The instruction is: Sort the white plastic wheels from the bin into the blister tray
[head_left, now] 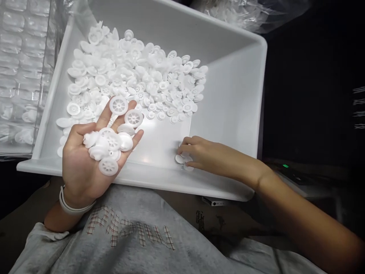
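Observation:
My left hand (85, 160) is palm up over the near left part of a white plastic bin (236, 95), its fingers spread and cupped. Several white plastic gear wheels (110, 142) lie stacked on the palm and fingers. My right hand (205, 154) rests inside the bin near its front wall, fingers curled and pinching a few white gear wheels (182, 159) on the bin floor. A large heap of the same white wheels (134, 76) fills the bin's far left and middle.
A clear plastic blister tray (19, 76) with rows of pockets lies left of the bin. A clear bag of white parts (251, 13) sits behind the bin. A dark device with a green light (285, 166) is at the right.

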Available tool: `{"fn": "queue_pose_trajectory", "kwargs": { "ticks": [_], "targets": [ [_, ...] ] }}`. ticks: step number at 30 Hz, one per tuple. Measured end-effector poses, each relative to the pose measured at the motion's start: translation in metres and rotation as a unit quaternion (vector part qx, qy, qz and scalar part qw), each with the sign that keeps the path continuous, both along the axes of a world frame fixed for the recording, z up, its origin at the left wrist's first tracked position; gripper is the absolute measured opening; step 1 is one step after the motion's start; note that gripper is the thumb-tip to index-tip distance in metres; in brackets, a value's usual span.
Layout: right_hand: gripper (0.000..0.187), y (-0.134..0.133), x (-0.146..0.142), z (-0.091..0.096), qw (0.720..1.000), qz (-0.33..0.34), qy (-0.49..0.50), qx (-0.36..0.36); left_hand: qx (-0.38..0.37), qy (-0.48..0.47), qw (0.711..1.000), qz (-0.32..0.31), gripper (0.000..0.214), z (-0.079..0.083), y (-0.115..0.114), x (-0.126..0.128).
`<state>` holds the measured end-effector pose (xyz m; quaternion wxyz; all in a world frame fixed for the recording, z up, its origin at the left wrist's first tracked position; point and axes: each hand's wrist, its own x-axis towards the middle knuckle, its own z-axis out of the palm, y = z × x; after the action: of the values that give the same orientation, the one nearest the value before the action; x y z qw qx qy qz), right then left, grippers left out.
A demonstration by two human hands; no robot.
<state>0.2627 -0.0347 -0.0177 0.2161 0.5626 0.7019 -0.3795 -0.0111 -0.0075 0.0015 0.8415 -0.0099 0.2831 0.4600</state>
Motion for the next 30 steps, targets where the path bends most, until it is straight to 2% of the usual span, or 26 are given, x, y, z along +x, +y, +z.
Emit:
{"fn": "queue_pose_trajectory", "kwargs": {
  "ticks": [6,10,12,14,17,19,22,28,30],
  "targets": [
    [0.017,-0.005,-0.012,-0.008,0.999,0.039,-0.002,0.023,-0.016,0.035,0.999,0.017,0.048,0.007,-0.001,0.006],
    [0.026,0.005,-0.018,0.006,0.997,0.034,0.043,0.046,-0.027,0.003,1.0,0.004,0.05,0.003,0.001,0.006],
    [0.029,0.014,-0.027,0.021,0.987,-0.002,0.108,0.121,-0.026,-0.008,1.0,0.0,0.051,0.0,0.001,0.005],
    [0.027,0.025,-0.043,0.038,0.953,-0.021,0.192,0.234,-0.02,-0.019,1.0,-0.003,0.05,-0.002,0.0,0.005],
    [0.019,0.042,-0.074,0.056,0.908,0.027,0.242,0.341,-0.026,-0.036,0.999,0.0,0.05,-0.001,0.001,0.005],
    [0.016,0.051,-0.09,0.061,0.893,0.062,0.241,0.376,-0.038,-0.046,0.998,0.009,0.051,0.0,0.002,0.005],
    [0.015,0.058,-0.099,0.059,0.887,0.076,0.234,0.39,-0.045,-0.058,0.997,0.014,0.053,0.001,0.004,0.004],
    [0.023,0.056,-0.087,0.056,0.893,0.004,0.228,0.389,-0.059,-0.082,0.995,-0.004,0.054,-0.002,0.004,0.001],
    [0.024,0.055,-0.087,0.056,0.892,0.003,0.236,0.385,-0.062,-0.085,0.994,-0.006,0.055,-0.002,0.004,0.001]
  ]
}}
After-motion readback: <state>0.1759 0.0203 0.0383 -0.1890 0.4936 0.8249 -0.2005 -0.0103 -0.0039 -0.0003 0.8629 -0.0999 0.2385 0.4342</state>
